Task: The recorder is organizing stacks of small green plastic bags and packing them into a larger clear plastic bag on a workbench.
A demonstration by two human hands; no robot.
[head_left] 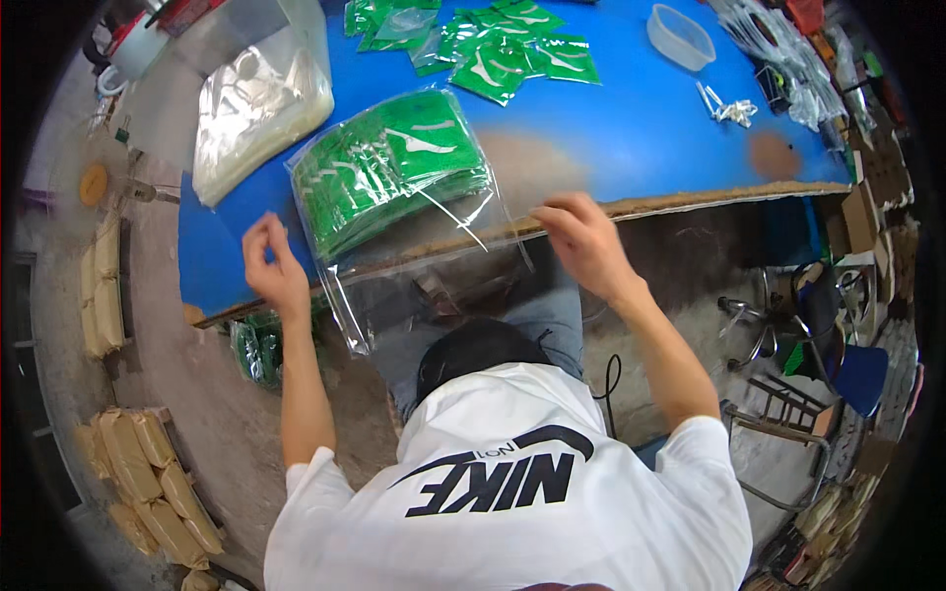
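Observation:
A thick stack of green packets (345, 187) lies inside a large clear plastic bag (434, 258) at the table's front edge. The bag's loose end hangs over that edge towards me. Left of the bag and apart from it, my left hand (276, 266) is raised with curled fingers, thumb and forefinger together, and nothing shows in it. My right hand (591, 246) is at the bag's right side, its fingertips pinched at the edge of the film. Slight blur and the see-through film make the exact contact hard to read.
Loose green packets (498, 64) are spread at the back of the blue table (631, 128). A pile of clear bags (261, 108) lies left. Further right are a plastic tub (680, 37), small white pieces (729, 106) and more clear packaging (774, 59). Chairs (847, 379) stand right; brown sacks (148, 473) lie left.

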